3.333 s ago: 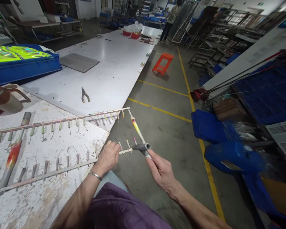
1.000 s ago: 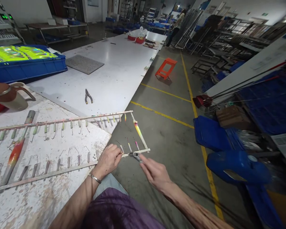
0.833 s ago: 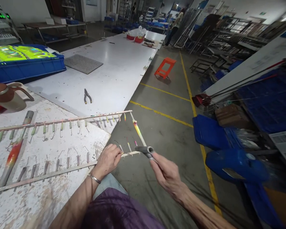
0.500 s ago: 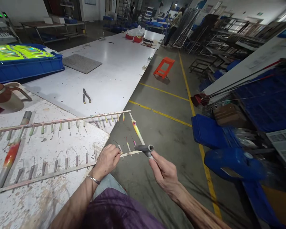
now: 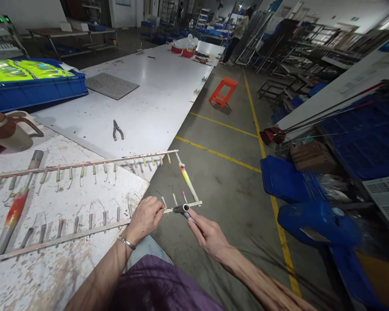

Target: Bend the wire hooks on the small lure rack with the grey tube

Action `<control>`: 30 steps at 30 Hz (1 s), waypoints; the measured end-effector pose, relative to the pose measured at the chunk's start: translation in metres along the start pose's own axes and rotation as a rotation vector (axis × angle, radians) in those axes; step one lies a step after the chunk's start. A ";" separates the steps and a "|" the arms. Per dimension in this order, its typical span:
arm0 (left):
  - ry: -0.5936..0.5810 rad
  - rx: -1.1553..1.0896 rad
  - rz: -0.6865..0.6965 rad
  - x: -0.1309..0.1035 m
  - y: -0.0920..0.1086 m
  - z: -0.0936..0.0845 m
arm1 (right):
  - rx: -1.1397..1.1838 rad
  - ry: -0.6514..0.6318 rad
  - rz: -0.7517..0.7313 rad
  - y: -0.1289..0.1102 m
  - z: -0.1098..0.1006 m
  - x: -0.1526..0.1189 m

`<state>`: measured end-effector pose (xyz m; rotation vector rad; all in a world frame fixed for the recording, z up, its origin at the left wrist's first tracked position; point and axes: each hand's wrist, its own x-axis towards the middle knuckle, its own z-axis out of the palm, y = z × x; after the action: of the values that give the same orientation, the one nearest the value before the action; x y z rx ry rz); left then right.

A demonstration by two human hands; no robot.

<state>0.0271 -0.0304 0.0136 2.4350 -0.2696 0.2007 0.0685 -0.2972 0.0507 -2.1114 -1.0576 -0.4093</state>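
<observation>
Pinching a grey tube [image 5: 179, 209] are the right fingers [image 5: 201, 221]; left fingers [image 5: 153, 207] curl at the rail [image 5: 79, 236], grip hidden.

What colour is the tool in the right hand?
The tool is grey, as the head view shows.

The white table [image 5: 152, 106] bears pliers [image 5: 115, 126], a gray mat [image 5: 112, 85] and a speckled board [image 5: 50, 274] supporting the frame [image 5: 90, 163].

Pale glare streaks the white table [image 5: 145, 71]; the dim far racks [image 5: 254, 39] look soft, possibly blurred; wide-angle stretch warps the edges.
</observation>
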 end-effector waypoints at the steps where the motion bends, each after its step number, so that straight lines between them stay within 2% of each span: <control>1: -0.007 0.000 0.000 0.000 0.000 0.000 | -0.004 -0.023 -0.002 0.000 0.001 0.000; 6: -0.023 0.002 -0.001 0.000 0.000 -0.002 | -0.018 0.101 -0.001 -0.002 0.002 -0.002; 10: -0.022 -0.013 -0.003 -0.001 -0.001 -0.002 | -0.079 -0.020 -0.009 0.001 0.007 -0.003; 15: -0.008 -0.017 -0.011 -0.001 0.000 -0.001 | -0.028 0.093 0.014 -0.004 -0.001 -0.001; 20: 0.000 -0.001 -0.004 -0.001 -0.001 0.001 | -0.063 -0.067 0.012 -0.005 -0.003 -0.001; 25: -0.008 0.005 -0.007 -0.001 -0.001 0.001 | -0.013 0.070 0.038 -0.002 0.000 -0.005; 28: -0.010 0.006 -0.017 -0.001 -0.001 0.001 | -0.029 -0.049 0.023 -0.002 0.002 -0.004; 30: -0.012 0.002 -0.012 -0.001 0.000 0.000 | -0.033 -0.069 0.046 -0.002 0.001 -0.002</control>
<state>0.0260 -0.0301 0.0130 2.4398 -0.2604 0.1807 0.0658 -0.2969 0.0502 -2.1882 -1.0463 -0.3356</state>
